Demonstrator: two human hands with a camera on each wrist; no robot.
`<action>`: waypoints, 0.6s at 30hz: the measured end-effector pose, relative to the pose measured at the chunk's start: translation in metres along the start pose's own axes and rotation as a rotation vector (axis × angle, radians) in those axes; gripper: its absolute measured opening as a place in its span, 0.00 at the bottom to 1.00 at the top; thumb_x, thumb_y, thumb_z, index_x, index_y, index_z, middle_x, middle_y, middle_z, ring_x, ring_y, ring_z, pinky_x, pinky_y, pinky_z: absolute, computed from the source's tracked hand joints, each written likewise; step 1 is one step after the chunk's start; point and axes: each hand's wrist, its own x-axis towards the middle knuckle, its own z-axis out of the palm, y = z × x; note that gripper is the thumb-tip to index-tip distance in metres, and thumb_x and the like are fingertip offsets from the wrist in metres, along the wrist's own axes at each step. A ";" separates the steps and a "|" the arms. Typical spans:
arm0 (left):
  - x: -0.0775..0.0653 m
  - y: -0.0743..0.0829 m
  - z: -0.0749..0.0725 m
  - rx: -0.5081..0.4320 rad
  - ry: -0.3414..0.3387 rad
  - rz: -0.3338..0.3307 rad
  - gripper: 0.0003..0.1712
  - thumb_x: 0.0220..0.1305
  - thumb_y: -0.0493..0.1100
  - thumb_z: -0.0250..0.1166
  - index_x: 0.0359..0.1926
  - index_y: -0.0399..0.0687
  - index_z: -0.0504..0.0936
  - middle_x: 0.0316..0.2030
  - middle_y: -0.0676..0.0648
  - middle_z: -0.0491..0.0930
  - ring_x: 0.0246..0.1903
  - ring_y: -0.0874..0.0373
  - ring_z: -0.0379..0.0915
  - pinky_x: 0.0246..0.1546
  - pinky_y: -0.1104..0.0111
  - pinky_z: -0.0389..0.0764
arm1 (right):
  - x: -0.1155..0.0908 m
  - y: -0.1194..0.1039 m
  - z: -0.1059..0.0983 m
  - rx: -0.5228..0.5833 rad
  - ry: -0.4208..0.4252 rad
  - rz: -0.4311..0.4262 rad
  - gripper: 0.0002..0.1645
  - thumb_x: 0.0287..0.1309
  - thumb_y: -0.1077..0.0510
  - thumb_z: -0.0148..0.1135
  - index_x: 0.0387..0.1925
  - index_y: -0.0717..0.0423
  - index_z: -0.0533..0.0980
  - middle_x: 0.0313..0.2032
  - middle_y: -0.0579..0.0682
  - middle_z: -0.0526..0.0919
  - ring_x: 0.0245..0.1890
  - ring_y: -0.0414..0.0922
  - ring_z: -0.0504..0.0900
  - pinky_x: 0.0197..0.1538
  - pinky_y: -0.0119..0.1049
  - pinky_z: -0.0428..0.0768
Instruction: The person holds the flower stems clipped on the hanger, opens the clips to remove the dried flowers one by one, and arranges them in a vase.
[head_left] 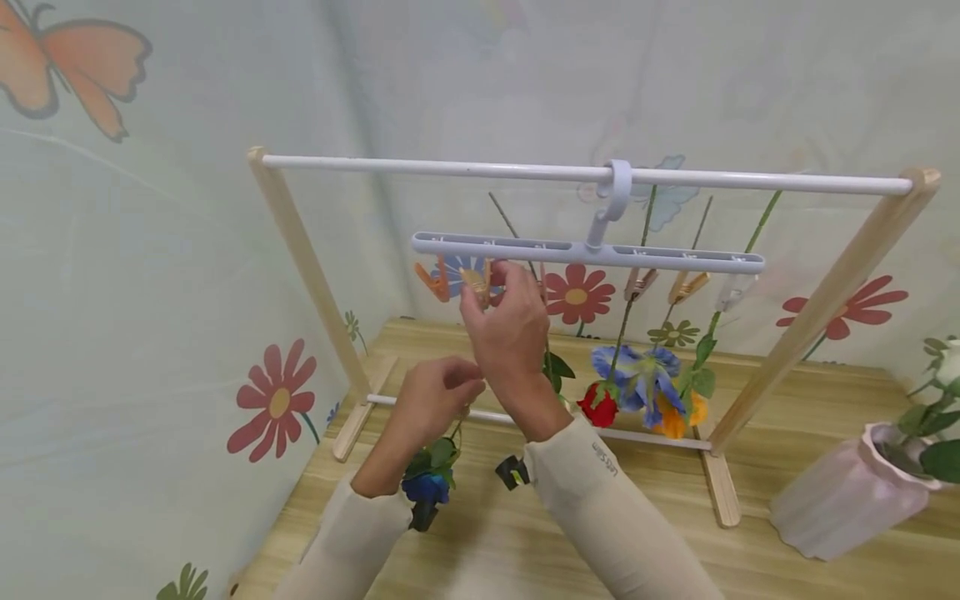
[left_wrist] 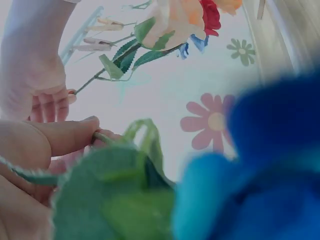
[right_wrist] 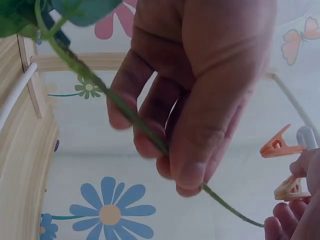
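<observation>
My left hand (head_left: 442, 396) pinches the green stem (right_wrist: 120, 105) of a blue flower (head_left: 427, 487) between thumb and fingers. Its bloom hangs head-down below the hand, leaves just above it. Higher up, my right hand (head_left: 513, 329) pinches a beige clothespin (head_left: 477, 283) under the pale blue hanger (head_left: 510, 248). In the right wrist view, the stem's thin end reaches the right hand's fingers near that clothespin (right_wrist: 290, 190). An orange clothespin (head_left: 433, 279) hangs just left of it with nothing in its jaws.
The hanger hooks over the white rod (head_left: 450, 169) of a wooden rack (head_left: 300, 258). Other clothespins hold upside-down flowers: a red rose (head_left: 598, 406), a blue bloom (head_left: 641, 379), an orange one (head_left: 672, 417) and a peach one (left_wrist: 172, 25). A pink vase (head_left: 847, 496) stands at right.
</observation>
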 end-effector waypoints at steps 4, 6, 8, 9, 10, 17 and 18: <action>-0.007 0.002 -0.002 0.089 0.032 0.039 0.09 0.67 0.43 0.69 0.46 0.49 0.88 0.39 0.49 0.89 0.31 0.59 0.83 0.40 0.61 0.86 | 0.000 -0.001 -0.005 -0.004 -0.012 -0.016 0.20 0.62 0.51 0.71 0.49 0.59 0.78 0.40 0.54 0.85 0.36 0.49 0.82 0.37 0.40 0.84; -0.010 0.000 -0.005 0.129 0.048 0.055 0.08 0.67 0.43 0.69 0.45 0.49 0.88 0.40 0.49 0.89 0.36 0.56 0.84 0.44 0.58 0.86 | 0.000 -0.001 -0.005 -0.011 -0.016 -0.023 0.20 0.62 0.52 0.71 0.49 0.59 0.78 0.39 0.54 0.85 0.35 0.49 0.81 0.36 0.40 0.83; -0.013 -0.003 -0.006 0.154 0.058 0.068 0.07 0.67 0.42 0.68 0.44 0.48 0.88 0.40 0.48 0.89 0.41 0.54 0.85 0.47 0.55 0.86 | 0.000 -0.002 -0.006 -0.010 -0.022 -0.029 0.19 0.62 0.53 0.71 0.49 0.59 0.78 0.39 0.54 0.84 0.34 0.50 0.81 0.34 0.40 0.82; -0.015 -0.005 -0.007 0.164 0.060 0.067 0.06 0.67 0.42 0.68 0.44 0.48 0.88 0.40 0.48 0.89 0.42 0.53 0.85 0.48 0.55 0.86 | 0.000 -0.002 -0.006 -0.011 -0.024 -0.033 0.19 0.61 0.53 0.71 0.49 0.59 0.78 0.39 0.54 0.84 0.34 0.49 0.81 0.34 0.39 0.82; -0.017 -0.006 -0.008 0.170 0.060 0.063 0.06 0.67 0.41 0.68 0.44 0.48 0.88 0.40 0.48 0.89 0.43 0.53 0.85 0.48 0.55 0.86 | -0.001 -0.002 -0.007 -0.009 -0.027 -0.038 0.19 0.61 0.53 0.71 0.49 0.59 0.78 0.39 0.54 0.84 0.33 0.49 0.82 0.34 0.39 0.83; -0.025 -0.013 -0.009 0.181 0.060 0.027 0.06 0.67 0.42 0.69 0.43 0.49 0.88 0.39 0.50 0.89 0.40 0.56 0.85 0.45 0.58 0.87 | -0.001 0.000 -0.017 0.055 -0.042 -0.092 0.22 0.60 0.54 0.73 0.51 0.61 0.78 0.39 0.54 0.84 0.33 0.48 0.83 0.35 0.39 0.85; -0.026 -0.013 -0.009 0.180 0.061 0.028 0.06 0.67 0.42 0.69 0.43 0.49 0.88 0.38 0.50 0.89 0.40 0.57 0.85 0.44 0.59 0.87 | -0.001 0.002 -0.018 0.067 -0.043 -0.100 0.22 0.60 0.54 0.73 0.51 0.61 0.78 0.39 0.55 0.84 0.33 0.48 0.84 0.35 0.39 0.85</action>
